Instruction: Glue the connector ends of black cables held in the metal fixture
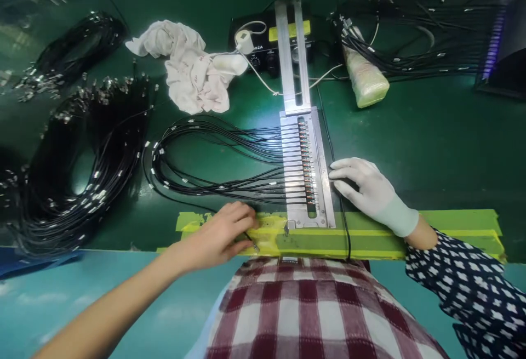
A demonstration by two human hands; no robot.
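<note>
My bare left hand [224,235] is closed on a black cable [247,235], whose small metal end pokes out past the fingers over the yellow tape. My right hand [370,186] wears a white glove; its fingers reach out flat, tips at the right edge of a metal fixture [324,183]. Across that fixture, a row of cable ends [304,161] with small metal connectors lies side by side in slots. Their black cables [193,188] loop out to the left, carrying small white tags. A slotted metal bar [285,57] extends from the fixture's far end.
Large coils of black cable [96,183] lie at left. Behind are a crumpled white cloth [193,74], a black control box [258,55] with knobs and a wrapped yellowish block [367,82]. More cables [431,63] stretch across the back right. Yellow tape [452,227] runs along the table's front edge.
</note>
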